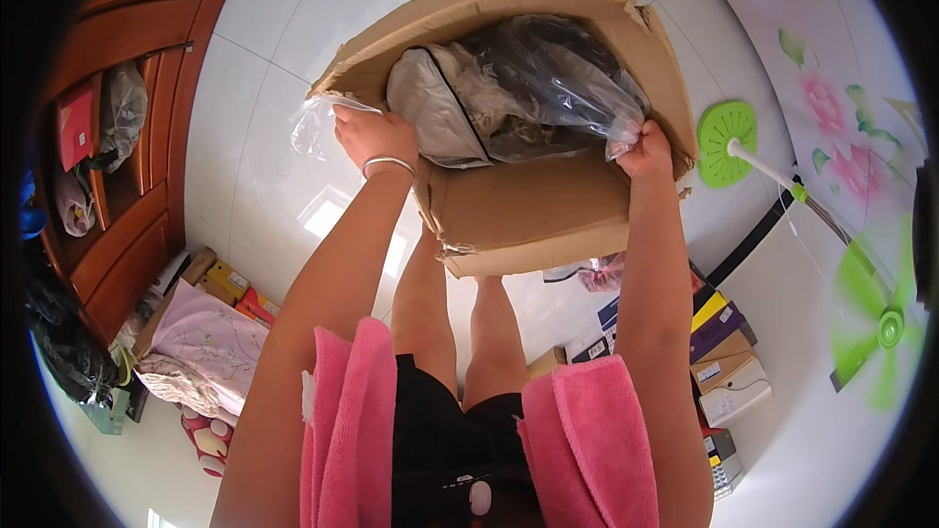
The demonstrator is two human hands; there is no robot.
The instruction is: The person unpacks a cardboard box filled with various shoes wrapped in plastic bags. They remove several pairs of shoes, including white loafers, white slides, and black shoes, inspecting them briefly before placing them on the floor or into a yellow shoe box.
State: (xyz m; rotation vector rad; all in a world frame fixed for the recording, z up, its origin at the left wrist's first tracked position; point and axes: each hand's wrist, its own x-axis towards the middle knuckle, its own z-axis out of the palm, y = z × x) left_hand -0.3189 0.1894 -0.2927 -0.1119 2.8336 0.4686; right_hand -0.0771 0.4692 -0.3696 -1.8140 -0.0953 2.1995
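An open brown cardboard box (528,200) with worn, torn edges is in front of me. Inside it lie a clear plastic bag (558,68) over dark and beige contents, and a whitish zippered pouch or bag (430,108) with a black edge. My left hand (380,140), a bangle on its wrist, is closed on clear plastic film (318,125) at the box's left edge. At the right inner side, my right hand (648,151) pinches a gathered corner of the clear bag. What the bag contains is blurred by the plastic.
A green fan (888,328) stands at the right, beside a green round-ended base (727,144). Shoe boxes (719,337) are stacked at lower right. A reddish wooden cabinet (137,235) is at the left, with a cloth-covered pile (201,342) below it. White tiled floor (264,127) surrounds the box.
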